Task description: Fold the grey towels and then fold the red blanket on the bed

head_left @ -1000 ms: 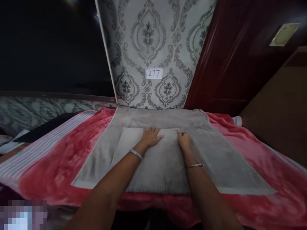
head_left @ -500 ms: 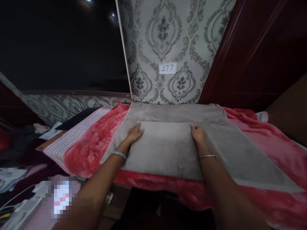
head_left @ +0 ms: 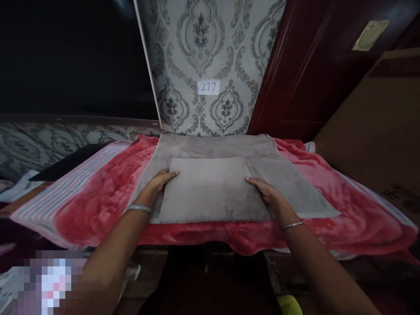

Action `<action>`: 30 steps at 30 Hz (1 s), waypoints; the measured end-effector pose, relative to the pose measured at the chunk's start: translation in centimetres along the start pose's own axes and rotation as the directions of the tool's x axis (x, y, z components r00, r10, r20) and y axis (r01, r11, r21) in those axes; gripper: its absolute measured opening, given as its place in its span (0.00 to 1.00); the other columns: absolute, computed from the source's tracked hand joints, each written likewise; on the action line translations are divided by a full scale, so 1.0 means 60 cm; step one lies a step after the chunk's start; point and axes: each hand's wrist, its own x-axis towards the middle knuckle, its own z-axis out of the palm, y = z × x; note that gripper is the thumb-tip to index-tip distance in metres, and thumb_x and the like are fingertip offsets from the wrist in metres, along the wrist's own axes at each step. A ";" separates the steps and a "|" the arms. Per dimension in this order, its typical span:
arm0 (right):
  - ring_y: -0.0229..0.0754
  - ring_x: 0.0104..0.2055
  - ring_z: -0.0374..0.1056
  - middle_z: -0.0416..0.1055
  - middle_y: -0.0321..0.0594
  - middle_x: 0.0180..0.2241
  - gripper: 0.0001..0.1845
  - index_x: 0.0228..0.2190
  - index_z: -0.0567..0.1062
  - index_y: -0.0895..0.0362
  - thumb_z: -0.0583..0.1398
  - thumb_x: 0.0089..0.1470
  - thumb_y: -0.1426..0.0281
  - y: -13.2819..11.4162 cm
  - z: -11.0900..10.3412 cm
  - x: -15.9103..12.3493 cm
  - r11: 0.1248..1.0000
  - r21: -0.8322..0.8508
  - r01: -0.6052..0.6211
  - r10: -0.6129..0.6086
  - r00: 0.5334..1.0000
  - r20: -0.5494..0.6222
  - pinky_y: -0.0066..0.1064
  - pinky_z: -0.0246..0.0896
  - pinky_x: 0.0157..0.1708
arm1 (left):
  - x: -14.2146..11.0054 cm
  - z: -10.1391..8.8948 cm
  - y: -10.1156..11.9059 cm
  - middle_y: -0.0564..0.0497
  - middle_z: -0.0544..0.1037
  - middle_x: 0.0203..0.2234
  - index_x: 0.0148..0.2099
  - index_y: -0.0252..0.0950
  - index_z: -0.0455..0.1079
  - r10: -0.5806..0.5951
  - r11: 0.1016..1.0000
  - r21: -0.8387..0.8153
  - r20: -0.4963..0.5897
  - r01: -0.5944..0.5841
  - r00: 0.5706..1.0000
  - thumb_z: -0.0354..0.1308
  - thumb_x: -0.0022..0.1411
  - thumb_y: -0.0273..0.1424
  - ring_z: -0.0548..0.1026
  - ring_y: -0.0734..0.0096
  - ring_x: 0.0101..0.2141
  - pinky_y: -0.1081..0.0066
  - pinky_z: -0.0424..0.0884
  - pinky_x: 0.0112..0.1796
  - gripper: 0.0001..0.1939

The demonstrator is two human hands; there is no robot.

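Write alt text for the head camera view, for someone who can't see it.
A person's left hand and right hand touch opposite sides of a gray rectangular cloth, over a wider gray cloth spread on a red blanket. Behind is patterned wallpaper with a "277" label.

On the left wrist (head_left: pixel 148 196) the person wears a broad, smooth bangle (head_left: pixel 138 208) of pale grey colour, and on the right wrist (head_left: pixel 282 213) a thinner bangle (head_left: pixel 293 225) (it looks like silver metal, slightly shiny). Both forearms (head_left: pixel 113 249) are bare below these ornaments, without sleeve.
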 end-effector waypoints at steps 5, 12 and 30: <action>0.43 0.31 0.74 0.80 0.42 0.32 0.11 0.37 0.76 0.58 0.67 0.51 0.67 -0.039 0.030 -0.021 0.998 -0.017 0.067 -0.067 0.996 -0.056 0.32 0.72 0.33 | -0.035 0.022 0.001 0.43 0.83 0.39 0.48 0.34 0.73 0.141 0.989 0.038 -0.015 -0.141 0.990 0.74 0.41 0.38 0.81 0.55 0.39 0.61 0.79 0.40 0.31; 0.47 0.37 0.76 0.80 0.45 0.35 0.20 0.43 0.78 0.61 0.67 0.52 0.62 -0.109 0.047 -0.031 0.948 -0.067 0.311 -0.315 0.948 -0.050 0.35 0.72 0.39 | -0.054 0.013 0.047 0.43 0.81 0.48 0.56 0.33 0.71 0.312 0.946 0.151 -0.173 -0.288 0.934 0.66 0.54 0.34 0.80 0.60 0.43 0.64 0.79 0.42 0.27; 0.49 0.52 0.73 0.75 0.46 0.54 0.29 0.56 0.73 0.57 0.64 0.52 0.66 -0.014 0.038 -0.046 0.963 -0.148 0.226 -0.218 0.974 0.065 0.40 0.69 0.52 | -0.014 0.093 0.058 0.37 0.62 0.67 0.70 0.35 0.58 0.433 0.266 0.936 0.097 -0.230 0.896 0.56 0.65 0.39 0.61 0.49 0.66 0.58 0.61 0.63 0.34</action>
